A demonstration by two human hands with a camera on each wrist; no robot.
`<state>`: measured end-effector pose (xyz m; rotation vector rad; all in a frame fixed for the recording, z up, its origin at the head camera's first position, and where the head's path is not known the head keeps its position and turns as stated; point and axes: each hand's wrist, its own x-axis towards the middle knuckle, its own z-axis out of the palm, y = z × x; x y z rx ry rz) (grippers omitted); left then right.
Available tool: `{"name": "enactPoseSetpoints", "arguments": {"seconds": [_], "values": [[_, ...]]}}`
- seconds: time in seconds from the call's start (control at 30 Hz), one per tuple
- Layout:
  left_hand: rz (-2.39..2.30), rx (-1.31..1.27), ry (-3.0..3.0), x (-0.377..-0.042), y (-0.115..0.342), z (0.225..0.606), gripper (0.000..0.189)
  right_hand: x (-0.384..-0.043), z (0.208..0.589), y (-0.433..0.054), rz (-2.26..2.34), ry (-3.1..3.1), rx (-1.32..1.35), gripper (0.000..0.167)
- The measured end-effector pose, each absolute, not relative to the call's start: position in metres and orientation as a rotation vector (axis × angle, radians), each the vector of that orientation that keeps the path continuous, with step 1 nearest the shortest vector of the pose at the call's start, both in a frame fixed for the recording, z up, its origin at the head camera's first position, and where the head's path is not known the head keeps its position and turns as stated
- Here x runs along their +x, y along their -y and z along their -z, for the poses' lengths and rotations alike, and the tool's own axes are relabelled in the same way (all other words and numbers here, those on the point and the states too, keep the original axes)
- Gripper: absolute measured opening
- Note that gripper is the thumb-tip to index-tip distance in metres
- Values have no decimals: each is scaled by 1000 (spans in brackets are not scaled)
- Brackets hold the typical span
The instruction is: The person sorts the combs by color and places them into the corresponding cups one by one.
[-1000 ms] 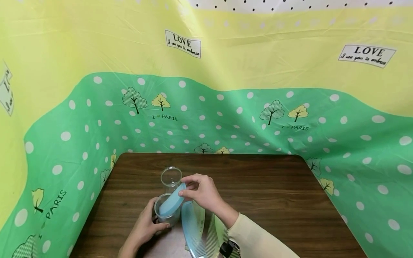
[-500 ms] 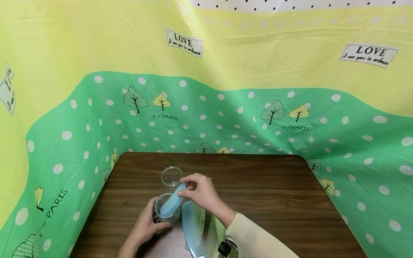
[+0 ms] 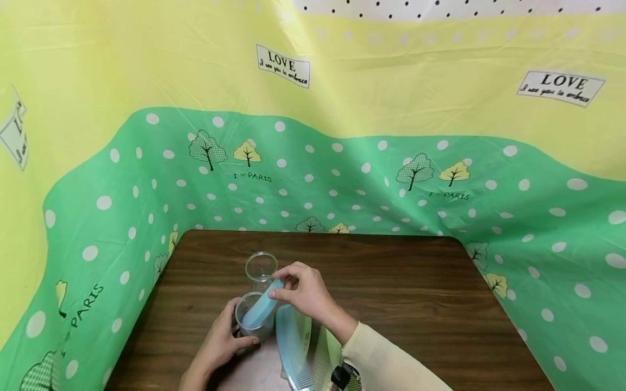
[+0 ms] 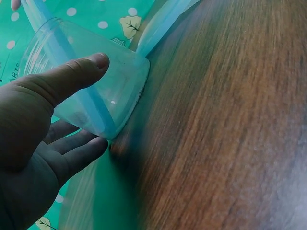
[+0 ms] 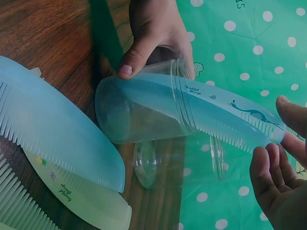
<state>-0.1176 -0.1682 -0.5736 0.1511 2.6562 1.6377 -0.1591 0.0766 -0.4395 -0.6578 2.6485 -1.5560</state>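
A blue comb (image 5: pixel 230 103) with a printed picture leans inside a clear plastic jar (image 5: pixel 144 112), its lower end near the jar's bottom. My right hand (image 3: pixel 305 290) pinches the comb's upper end above the rim, thumb on one side and fingers on the other. Around the jar's side curls my left hand (image 3: pixel 222 336), with the thumb on the near wall in the left wrist view and the fingers underneath. The jar stands upright on the brown wooden table (image 3: pixel 391 282). Through its wall the comb (image 4: pixel 81 76) shows slanting across the inside.
Just behind the held jar stands a second clear jar (image 3: pixel 261 267). To the right lie another blue comb (image 3: pixel 293 347) and green combs (image 5: pixel 62 187), overlapping, partly under my right forearm. A green and yellow patterned cloth (image 3: pixel 332 184) hangs around the table's back and sides.
Both hands, the jar and the comb hold nearly the same place. The head view has shifted very slightly.
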Motion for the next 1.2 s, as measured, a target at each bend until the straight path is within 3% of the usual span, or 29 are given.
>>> {"name": "enactPoseSetpoints", "arguments": {"seconds": [0.5,1.2], "values": [[-1666,151,-2632,-117,167,573,97,-159,441,-92,1590,-2656,-658,35],[-1616,128,-2662,-115,166,573,99,-157,453,-111,1554,-2676,-638,33]]}}
